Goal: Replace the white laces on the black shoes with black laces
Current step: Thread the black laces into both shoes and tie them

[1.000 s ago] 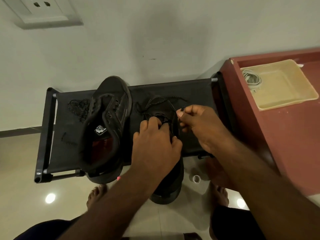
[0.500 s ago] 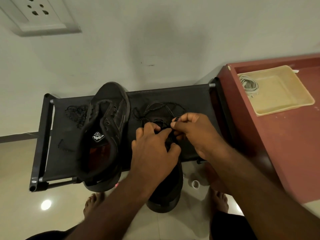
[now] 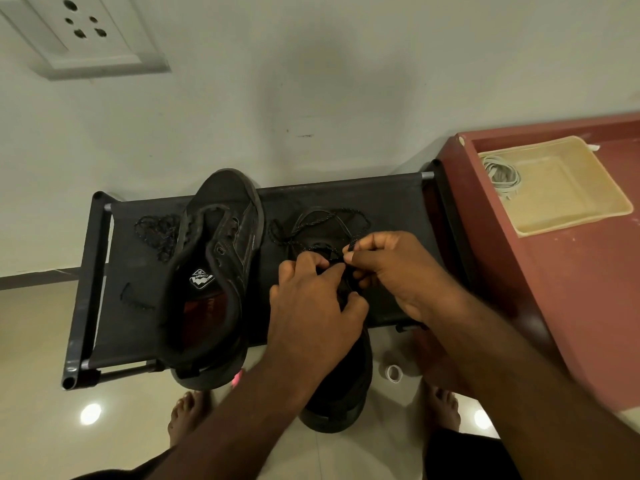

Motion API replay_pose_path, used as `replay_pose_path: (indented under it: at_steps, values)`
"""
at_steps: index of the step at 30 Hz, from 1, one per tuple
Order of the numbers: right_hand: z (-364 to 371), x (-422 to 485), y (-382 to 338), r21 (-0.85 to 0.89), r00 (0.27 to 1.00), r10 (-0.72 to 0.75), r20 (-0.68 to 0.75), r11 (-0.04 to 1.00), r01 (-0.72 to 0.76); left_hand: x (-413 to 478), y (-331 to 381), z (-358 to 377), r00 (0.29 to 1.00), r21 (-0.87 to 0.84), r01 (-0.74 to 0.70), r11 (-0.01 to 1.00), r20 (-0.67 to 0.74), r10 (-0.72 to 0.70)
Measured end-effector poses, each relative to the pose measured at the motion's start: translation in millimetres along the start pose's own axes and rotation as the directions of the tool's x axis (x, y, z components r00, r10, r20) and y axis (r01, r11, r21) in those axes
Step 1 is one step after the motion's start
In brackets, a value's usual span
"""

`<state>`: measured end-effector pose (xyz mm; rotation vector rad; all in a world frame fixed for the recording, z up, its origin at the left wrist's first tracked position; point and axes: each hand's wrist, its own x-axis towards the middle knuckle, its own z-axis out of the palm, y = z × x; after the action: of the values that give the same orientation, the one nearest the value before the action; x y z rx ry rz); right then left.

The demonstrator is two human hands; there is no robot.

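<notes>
Two black shoes stand on a black fabric rack (image 3: pixel 391 199). The left shoe (image 3: pixel 211 271) has no lace and shows its logo insole. The right shoe (image 3: pixel 337 386) lies mostly under my hands, its heel hanging off the rack's front. My left hand (image 3: pixel 311 299) curls over its eyelet area and holds the shoe and lace. My right hand (image 3: pixel 391 268) pinches the end of the black lace (image 3: pixel 318 220), which loops loosely beyond the toe. Another black lace (image 3: pixel 156 232) is piled left of the left shoe. White laces (image 3: pixel 502 174) lie in the beige tray.
The beige tray (image 3: pixel 568 202) sits on a red-brown cabinet (image 3: pixel 571 306) right of the rack. A white wall with a socket plate (image 3: pixel 86 32) is behind. On the tiled floor are my bare feet and a small tape roll (image 3: pixel 393 372).
My right hand has come back toward my left hand over the right shoe and now pinches the lace end close to the eyelets. The view has shifted slightly.
</notes>
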<state>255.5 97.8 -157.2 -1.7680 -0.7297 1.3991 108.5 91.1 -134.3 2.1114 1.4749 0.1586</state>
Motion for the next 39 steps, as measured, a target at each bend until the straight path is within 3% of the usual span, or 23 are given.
replay_pose_path:
  at_steps: [8, 39]
  values:
    - [-0.2, 1.4, 0.0, 0.081, 0.999, 0.015, -0.042, 0.997, -0.012, -0.2, -0.5, 0.0, 1.000, 0.005, -0.005, 1.000, -0.007, 0.005]
    - [3.2, 1.1, -3.5, 0.108, 0.993, 0.108, -0.042, 0.989, -0.103, -0.6, -3.7, 3.5, 0.998, -0.045, -0.019, 0.999, -0.058, 0.017]
